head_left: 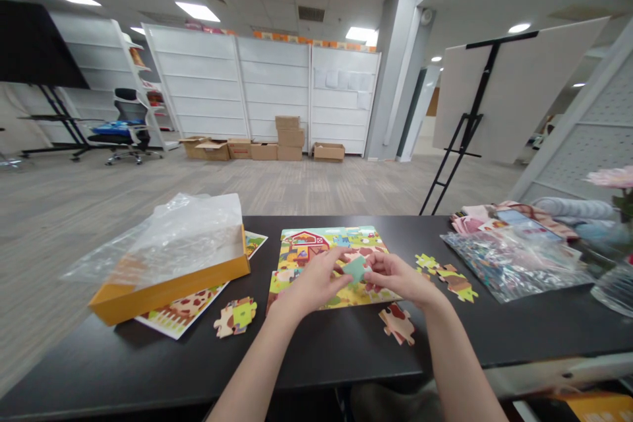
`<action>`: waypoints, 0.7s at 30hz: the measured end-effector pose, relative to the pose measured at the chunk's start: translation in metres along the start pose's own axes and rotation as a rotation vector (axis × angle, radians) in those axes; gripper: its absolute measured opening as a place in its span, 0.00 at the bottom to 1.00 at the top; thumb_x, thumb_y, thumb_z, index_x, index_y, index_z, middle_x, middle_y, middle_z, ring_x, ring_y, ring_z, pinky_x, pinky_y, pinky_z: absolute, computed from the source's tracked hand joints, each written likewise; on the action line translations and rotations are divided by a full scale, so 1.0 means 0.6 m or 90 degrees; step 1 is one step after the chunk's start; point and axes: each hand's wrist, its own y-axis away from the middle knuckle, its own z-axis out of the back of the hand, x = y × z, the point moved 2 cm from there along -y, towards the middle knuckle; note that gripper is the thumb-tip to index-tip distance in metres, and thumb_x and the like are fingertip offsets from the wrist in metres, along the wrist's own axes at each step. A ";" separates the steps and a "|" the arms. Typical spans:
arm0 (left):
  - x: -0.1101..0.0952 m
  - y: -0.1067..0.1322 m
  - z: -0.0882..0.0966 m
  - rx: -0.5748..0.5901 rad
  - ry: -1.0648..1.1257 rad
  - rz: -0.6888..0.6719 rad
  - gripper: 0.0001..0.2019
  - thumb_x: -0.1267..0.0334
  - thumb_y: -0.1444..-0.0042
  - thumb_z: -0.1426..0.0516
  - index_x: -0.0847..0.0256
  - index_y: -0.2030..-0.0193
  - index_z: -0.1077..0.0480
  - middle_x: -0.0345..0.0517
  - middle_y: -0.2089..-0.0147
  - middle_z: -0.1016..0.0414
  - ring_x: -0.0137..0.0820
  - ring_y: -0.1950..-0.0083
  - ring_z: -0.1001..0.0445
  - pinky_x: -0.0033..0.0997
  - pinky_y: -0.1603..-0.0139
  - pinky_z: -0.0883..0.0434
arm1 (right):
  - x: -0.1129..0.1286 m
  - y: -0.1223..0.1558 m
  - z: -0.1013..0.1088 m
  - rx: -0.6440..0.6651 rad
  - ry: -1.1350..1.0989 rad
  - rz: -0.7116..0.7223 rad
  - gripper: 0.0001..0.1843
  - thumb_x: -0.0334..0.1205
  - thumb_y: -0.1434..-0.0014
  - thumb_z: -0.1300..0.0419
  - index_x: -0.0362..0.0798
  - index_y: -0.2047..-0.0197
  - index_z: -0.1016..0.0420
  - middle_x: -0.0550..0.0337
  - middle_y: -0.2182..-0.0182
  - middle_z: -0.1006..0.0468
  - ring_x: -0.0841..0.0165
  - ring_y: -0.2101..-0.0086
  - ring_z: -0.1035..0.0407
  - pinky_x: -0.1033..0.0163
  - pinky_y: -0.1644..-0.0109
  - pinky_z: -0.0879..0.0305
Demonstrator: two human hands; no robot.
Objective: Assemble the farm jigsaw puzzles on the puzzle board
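Note:
A light green puzzle piece (356,268) is held between both hands, above a colourful farm jigsaw puzzle (301,247) with a red barn. My left hand (321,277) has its thumb and fingers at the piece's left edge. On the other edge, my right hand (390,273) pinches it with thumb and fingertips. My hands cover part of the puzzle's middle. Loose puzzle pieces (236,316) lie left of the puzzle. A reddish-brown and cream puzzle piece (397,324) rests below my right hand, and more green and brown pieces (452,278) lie farther right.
On the left, a yellow box (173,280) with clear plastic wrap sits over a printed picture sheet (185,308). A plastic bag of small items (514,264) and folded cloth (573,208) occupy the black table's (341,366) right side, beside a glass vase (616,287).

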 end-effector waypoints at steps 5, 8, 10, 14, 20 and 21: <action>0.019 -0.006 -0.003 0.006 0.142 0.049 0.14 0.66 0.41 0.44 0.59 0.48 0.31 0.44 0.64 0.22 0.33 0.64 0.19 0.33 0.60 0.23 | -0.002 -0.001 -0.002 0.003 0.019 0.001 0.25 0.59 0.50 0.31 0.48 0.64 0.31 0.60 0.68 0.24 0.67 0.67 0.27 0.60 0.62 0.31; 0.016 -0.006 0.000 0.016 0.167 0.062 0.09 0.66 0.42 0.43 0.60 0.55 0.29 0.43 0.67 0.22 0.33 0.65 0.19 0.33 0.61 0.23 | 0.005 -0.004 -0.002 -0.061 0.063 0.067 0.23 0.57 0.48 0.31 0.48 0.58 0.27 0.58 0.64 0.23 0.67 0.66 0.28 0.61 0.61 0.31; 0.013 -0.006 0.004 0.007 0.155 0.068 0.09 0.66 0.43 0.43 0.60 0.56 0.28 0.44 0.66 0.21 0.34 0.65 0.19 0.34 0.60 0.22 | 0.010 -0.009 0.001 -0.083 0.092 0.101 0.22 0.55 0.47 0.32 0.47 0.57 0.24 0.58 0.64 0.23 0.67 0.66 0.28 0.60 0.59 0.31; 0.016 -0.004 0.019 -0.080 0.041 0.050 0.12 0.67 0.41 0.45 0.59 0.51 0.29 0.49 0.56 0.20 0.35 0.55 0.20 0.36 0.52 0.23 | 0.018 -0.044 0.028 -0.097 0.125 0.123 0.18 0.52 0.47 0.32 0.46 0.62 0.25 0.60 0.70 0.24 0.67 0.69 0.29 0.61 0.62 0.33; 0.028 0.012 0.047 -0.086 -0.183 0.090 0.13 0.63 0.38 0.46 0.55 0.47 0.30 0.47 0.48 0.21 0.39 0.48 0.22 0.38 0.47 0.27 | 0.003 -0.153 0.101 -0.278 0.278 0.091 0.24 0.44 0.44 0.40 0.47 0.45 0.30 0.64 0.73 0.25 0.71 0.76 0.34 0.66 0.72 0.38; 0.029 0.016 0.052 -0.081 -0.200 0.093 0.13 0.62 0.37 0.47 0.55 0.47 0.30 0.46 0.48 0.21 0.39 0.47 0.22 0.38 0.47 0.27 | -0.004 -0.169 0.107 -0.294 0.298 0.086 0.22 0.42 0.44 0.41 0.47 0.46 0.29 0.64 0.74 0.25 0.72 0.76 0.35 0.66 0.71 0.37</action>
